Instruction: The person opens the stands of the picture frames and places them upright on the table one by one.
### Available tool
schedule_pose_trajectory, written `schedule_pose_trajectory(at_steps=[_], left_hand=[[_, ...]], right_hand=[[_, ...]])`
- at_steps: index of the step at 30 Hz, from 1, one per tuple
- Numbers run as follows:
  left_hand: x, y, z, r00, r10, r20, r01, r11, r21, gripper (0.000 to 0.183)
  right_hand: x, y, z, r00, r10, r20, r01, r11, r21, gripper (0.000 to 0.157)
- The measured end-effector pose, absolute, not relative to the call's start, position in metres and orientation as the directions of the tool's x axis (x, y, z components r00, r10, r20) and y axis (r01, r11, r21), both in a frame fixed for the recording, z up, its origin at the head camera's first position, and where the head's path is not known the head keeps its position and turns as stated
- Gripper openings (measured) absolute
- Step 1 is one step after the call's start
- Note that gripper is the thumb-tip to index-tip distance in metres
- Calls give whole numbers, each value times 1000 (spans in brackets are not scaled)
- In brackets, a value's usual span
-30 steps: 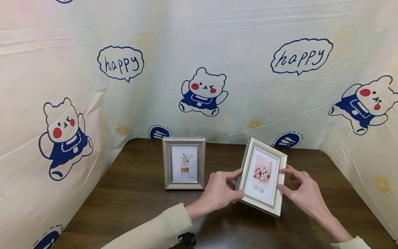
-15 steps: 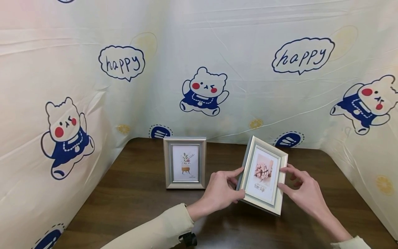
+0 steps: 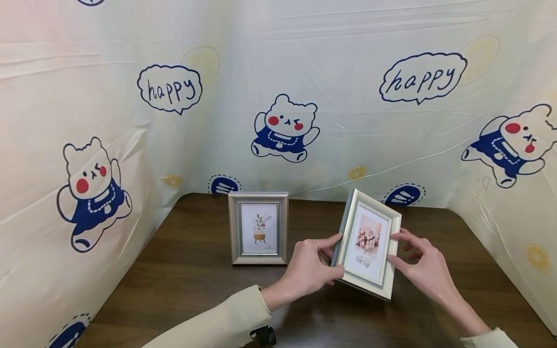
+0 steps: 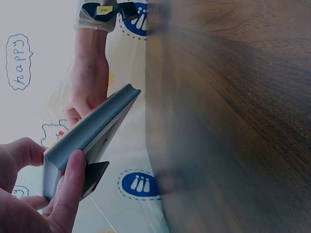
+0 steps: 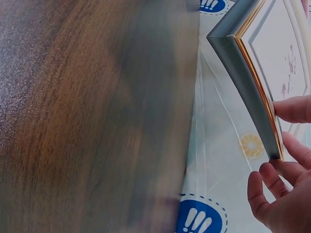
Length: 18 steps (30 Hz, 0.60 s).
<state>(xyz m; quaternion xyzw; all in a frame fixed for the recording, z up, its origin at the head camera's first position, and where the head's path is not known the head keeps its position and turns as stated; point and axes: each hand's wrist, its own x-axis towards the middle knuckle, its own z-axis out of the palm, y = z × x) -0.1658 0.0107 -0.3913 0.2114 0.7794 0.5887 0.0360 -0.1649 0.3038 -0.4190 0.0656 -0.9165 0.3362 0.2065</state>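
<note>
Little moves between the view of a second ago and the present one: only the tilted frame (image 3: pixel 370 244) shifts, sitting a trace higher in the head view, while the upright frame (image 3: pixel 258 227), just left of center, keeps its place on the bench (image 3: pixel 191 290).

We find the tilted frame right of center, its floral print toward the camera and its lower right corner dipped. At its lower left rim we see the left hand (image 3: pixel 306 266) closed to the rim's thickness, thumb in front and fingers round the side. At the right rim, the right hand (image 3: pixel 428 268) pinches lightly, index fingertip above thumb, the remaining fingers loosely bent. Judging from the wrist views, we take the tilted frame to be clear of the bench. Low in the left wrist view, a dark flap (image 4: pixel 94 178) juts from its back; we read this as probably a support leg.

We judge the step in hand to be steadying and orienting the tilted frame in the air. Should it stand like the upright frame, the next move calls for rolling its lower rim level, leaving the dark flap angled out behind, and lowering evenly; landing on the dipped corner could topple it.
</note>
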Motion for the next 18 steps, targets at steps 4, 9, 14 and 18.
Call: schedule_pose_trajectory(at_steps=[4,9,14,18], left_hand=[[-165,11,-390,-907,370,200,291,209,934,71],[-164,11,-389,-904,372,211,300,200,933,72],[-163,11,-388,-902,373,218,305,191,933,71],[-162,11,-388,-898,376,228,314,185,931,71]], right_hand=[[-166,303,-419,-902,24,431,-260,767,-586,43],[-167,303,-419,-899,23,437,-266,765,-587,42],[-168,303,-421,-900,19,436,-272,758,-593,43],[-167,302,-421,-907,12,421,-269,753,-601,44]])
